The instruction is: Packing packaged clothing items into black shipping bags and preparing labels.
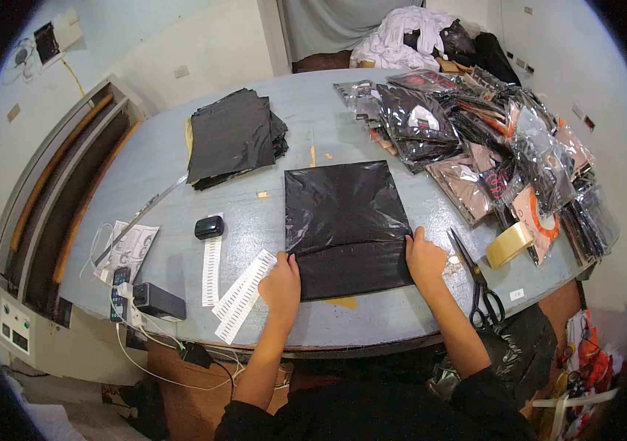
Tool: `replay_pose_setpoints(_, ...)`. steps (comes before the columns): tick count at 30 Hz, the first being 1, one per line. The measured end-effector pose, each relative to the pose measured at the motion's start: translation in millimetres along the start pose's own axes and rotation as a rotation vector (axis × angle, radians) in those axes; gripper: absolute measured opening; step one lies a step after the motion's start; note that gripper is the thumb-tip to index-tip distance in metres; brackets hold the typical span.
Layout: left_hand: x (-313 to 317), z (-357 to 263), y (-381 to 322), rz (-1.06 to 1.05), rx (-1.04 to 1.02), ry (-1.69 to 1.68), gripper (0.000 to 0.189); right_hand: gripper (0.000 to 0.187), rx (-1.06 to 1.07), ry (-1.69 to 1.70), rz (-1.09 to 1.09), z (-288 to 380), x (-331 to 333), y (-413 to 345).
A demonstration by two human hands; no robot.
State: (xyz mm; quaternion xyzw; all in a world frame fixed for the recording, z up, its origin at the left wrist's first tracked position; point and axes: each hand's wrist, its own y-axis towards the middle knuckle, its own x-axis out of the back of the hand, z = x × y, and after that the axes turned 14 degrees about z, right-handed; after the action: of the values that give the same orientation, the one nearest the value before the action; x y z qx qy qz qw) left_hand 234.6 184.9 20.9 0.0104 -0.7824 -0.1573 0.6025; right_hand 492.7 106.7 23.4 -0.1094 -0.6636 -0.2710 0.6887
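Observation:
A black plastic bag [346, 209] lies flat on the grey table [247, 220], with a crease running across its lower half. My left hand [283, 284] pinches its left edge near that crease. On the opposite edge, my right hand [424, 258] grips the plastic between thumb and fingers. White label strips [244, 297] lie beside my left hand, one end close to its knuckles. To the right of my right hand are black-handled scissors [481, 292] and a roll of tan packing tape [509, 245].
A stack of black plastic bags [230, 138] lies farther back. Clear-bagged garments [489, 138] are heaped at the right. A black case [209, 226] rests on another label strip [211, 273]. A power bank [159, 301], phone [120, 292] and cables occupy the left front edge.

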Motion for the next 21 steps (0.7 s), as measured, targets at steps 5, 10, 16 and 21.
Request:
replay_pose_setpoints(5, 2.5, -1.9, -2.6, 0.001, 0.012, 0.020, 0.019, 0.024, 0.005, 0.024, -0.017, -5.0, -4.4, -2.9)
replay_pose_setpoints(10, 1.6, -0.4, -5.3, 0.001, 0.017, 0.007, 0.018, 0.026, -0.016, 0.040, 0.014, -3.0, -0.3, -4.4)
replay_pose_setpoints(16, -8.4, 3.9, -6.1, -0.086, -0.013, 0.074, 0.014, 0.025, 0.147, 0.125, -0.169, -12.7, -3.1, -0.7)
replay_pose_setpoints(21, 4.0, -4.9, -5.5, -0.103, 0.027, 0.017, 0.013, 0.021, 0.250, 0.033, -0.184, -16.0, -9.6, 3.0)
